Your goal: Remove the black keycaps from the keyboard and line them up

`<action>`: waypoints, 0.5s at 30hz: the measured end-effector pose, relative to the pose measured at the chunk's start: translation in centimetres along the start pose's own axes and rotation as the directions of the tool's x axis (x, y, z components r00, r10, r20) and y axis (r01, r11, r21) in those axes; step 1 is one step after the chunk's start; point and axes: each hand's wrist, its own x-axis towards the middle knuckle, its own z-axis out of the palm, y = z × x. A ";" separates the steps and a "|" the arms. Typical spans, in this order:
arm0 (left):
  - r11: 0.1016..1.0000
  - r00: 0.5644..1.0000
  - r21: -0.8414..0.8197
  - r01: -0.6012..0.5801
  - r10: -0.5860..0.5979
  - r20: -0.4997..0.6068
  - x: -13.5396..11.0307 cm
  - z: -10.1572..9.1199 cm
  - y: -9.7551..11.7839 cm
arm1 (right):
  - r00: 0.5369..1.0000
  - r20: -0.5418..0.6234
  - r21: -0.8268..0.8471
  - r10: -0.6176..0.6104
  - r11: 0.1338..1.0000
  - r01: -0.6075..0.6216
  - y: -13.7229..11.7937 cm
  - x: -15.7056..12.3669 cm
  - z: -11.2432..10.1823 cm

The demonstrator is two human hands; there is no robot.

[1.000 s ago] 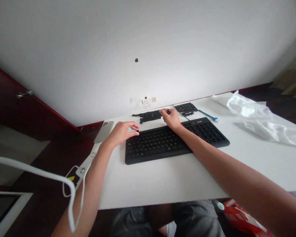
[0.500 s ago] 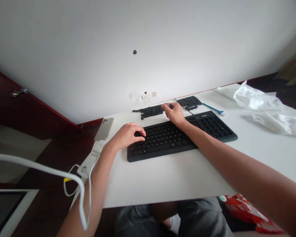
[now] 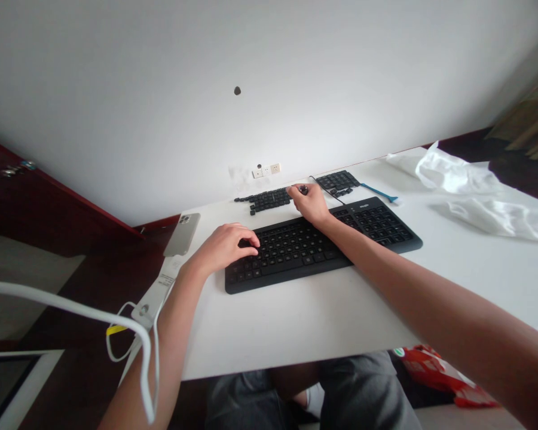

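- Head view, looking down on the white bench: both grips were over a black keyboard, its matte plastic body lying flat, with low square keys.
- The right grip was clamped, thumb and forefinger pinching a small dark piece, probably a keycap, just past the keyboard's far edge. A fingertip pinch suited something so small.
- The left grip was curled over the keyboard's left keys. Its fingers hid whether it held anything, so I could not tell.
- Loose black keycaps lay in tight rows beyond the keyboard, with a second block of keycaps to the right, perhaps grouped so none strayed.
- A slim blue plastic pry tool lay just right of that block, within easy reach.
- A silver phone sat back-up near the bench's left edge. A white cord looped in the foreground, and crumpled, glossy white plastic sheeting lay bunched at the right.
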 end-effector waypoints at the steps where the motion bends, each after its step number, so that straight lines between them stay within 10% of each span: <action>1: 1.000 1.000 -0.007 0.000 0.000 0.003 0.0 0.0 0.1 | 1.000 0.001 0.005 -0.002 1.000 0.002 0.1 0.0 0.0; 15: 0.992 0.994 0.075 0.102 -0.100 -0.033 -0.1 0.1 0.9 | 1.000 0.011 0.009 -0.028 1.000 0.028 0.2 0.1 -0.1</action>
